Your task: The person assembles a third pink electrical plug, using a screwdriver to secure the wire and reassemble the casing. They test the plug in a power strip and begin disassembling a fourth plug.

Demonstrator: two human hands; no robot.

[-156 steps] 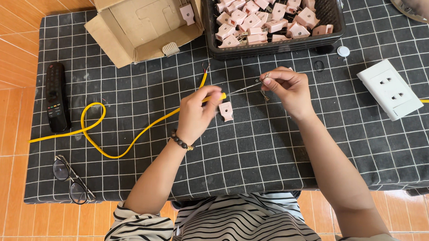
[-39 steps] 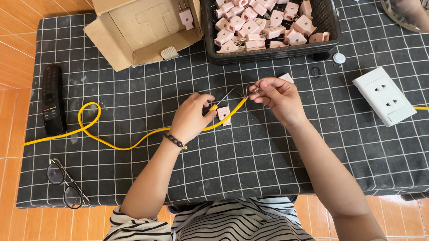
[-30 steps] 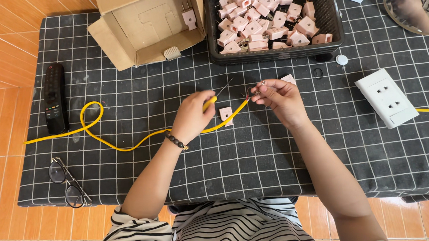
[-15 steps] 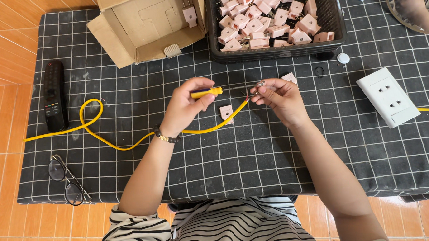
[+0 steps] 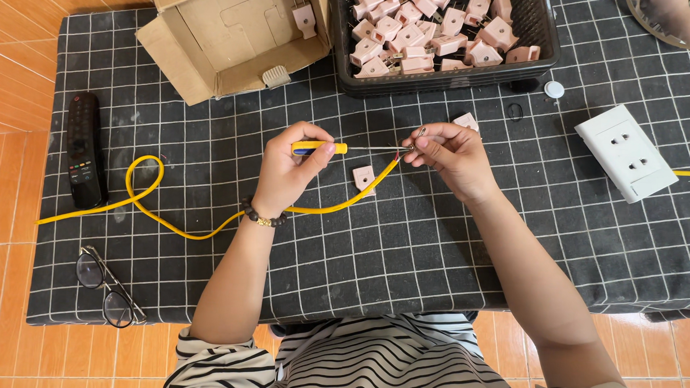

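Screwdriver (image 5: 339,148), yellow-handled, lies level above the cloth (image 5: 435,243); I see its thin shaft running right to the cable (image 5: 206,231) end. My left hand (image 5: 288,169) has its fingers clamped around the handle, thumb on top. My right hand (image 5: 453,156) pinches the yellow cable's end and a small metal piece between fingertips pressed together, just where the screwdriver tip meets them; what exactly the tip touches is too small to tell. From there the cable drops past a loose pink plug half (image 5: 364,177) lying on the cloth between the hands, passes under the left wrist, loops near a black remote (image 5: 84,150), and runs off the left edge. A second pink piece (image 5: 467,122) shows just behind the right fingers. Farther up, a black basket (image 5: 441,79) holds many pink plugs (image 5: 427,28), and an open carton (image 5: 228,41) sits left of it. White socket plate (image 5: 625,152) lies at right, glasses (image 5: 108,293) at lower left. Left wrist wears a bead bracelet (image 5: 264,218).
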